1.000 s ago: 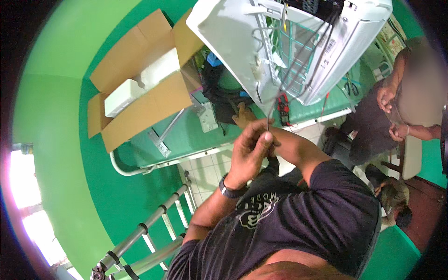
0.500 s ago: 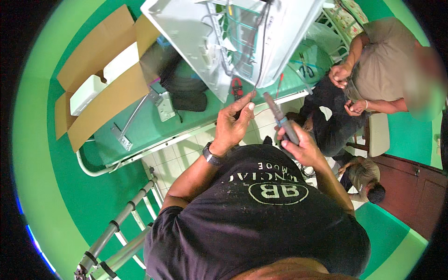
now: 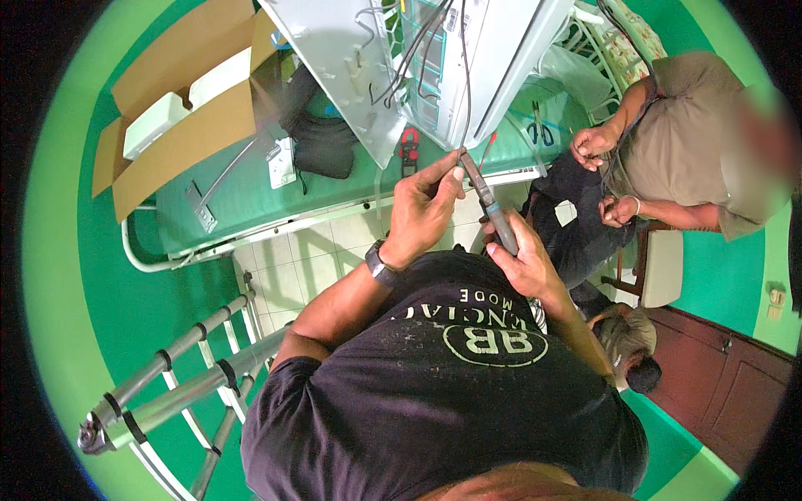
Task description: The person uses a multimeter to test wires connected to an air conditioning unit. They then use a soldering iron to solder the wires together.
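My left hand (image 3: 418, 213) is raised in front of my chest, fingertips pinching the end of a dark cable (image 3: 465, 83). The cable runs down to it from an opened white casing (image 3: 514, 58) with teal fins inside. Closed around the handles, my right hand (image 3: 530, 263) holds grey pliers (image 3: 486, 199). Their jaws point up and meet the cable end at my left fingertips; whether they grip it I cannot make out. Just beyond my left hand, a red and black clamp meter (image 3: 408, 152) lies on the green bed (image 3: 242, 209).
A cardboard box (image 3: 146, 179) with white pieces stands on the bed's left, near a black bag (image 3: 326, 154) and metal brackets (image 3: 200, 213). Scissors (image 3: 539, 129) lie at the right. A seated person (image 3: 685, 142) is on my right, another (image 3: 626, 342) behind. A folded ladder (image 3: 163, 363) stands lower left.
The pliers have swung left and up, so their jaws now meet the cable end at my left fingertips. They were apart before. The whole view has shifted slightly.
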{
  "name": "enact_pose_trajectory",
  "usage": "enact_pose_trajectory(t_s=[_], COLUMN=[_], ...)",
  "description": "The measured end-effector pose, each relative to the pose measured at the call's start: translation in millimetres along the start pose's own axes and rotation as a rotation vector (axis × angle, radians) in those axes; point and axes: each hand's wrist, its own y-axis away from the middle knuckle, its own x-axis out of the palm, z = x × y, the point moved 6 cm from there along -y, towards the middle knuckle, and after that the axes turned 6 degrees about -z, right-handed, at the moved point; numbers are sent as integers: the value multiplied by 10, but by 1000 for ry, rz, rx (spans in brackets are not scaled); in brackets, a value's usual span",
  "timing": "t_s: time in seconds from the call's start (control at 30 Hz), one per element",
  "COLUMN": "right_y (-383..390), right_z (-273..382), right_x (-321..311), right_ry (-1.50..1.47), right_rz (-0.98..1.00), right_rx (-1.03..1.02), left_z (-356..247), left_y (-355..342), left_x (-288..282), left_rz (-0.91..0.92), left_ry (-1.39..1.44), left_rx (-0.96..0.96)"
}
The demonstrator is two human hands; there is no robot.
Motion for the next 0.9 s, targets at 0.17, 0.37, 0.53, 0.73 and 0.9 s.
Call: enact_pose_trajectory(t_s=[0.17, 0.37, 0.53, 0.73, 0.9], right_y=[2, -9, -13, 5, -26], right_z=[21, 42, 85, 119, 111], right_x=[-41, -38, -61, -81, -78], right_ry=[20, 50, 73, 117, 141], right_rz=[34, 36, 56, 79, 92], right_rx=[-2, -51, -22, 39, 3], left_z=[-29, -108, -303, -437, -468], left_y=[33, 61, 78, 83, 41], left_x=[-8, -41, -38, -46, -71], left_rz=[-54, -87, -116, -100, -51], left_ry=[-68, -159, -382, -457, -426], left_rx=[-3, 61, 314, 455, 392])
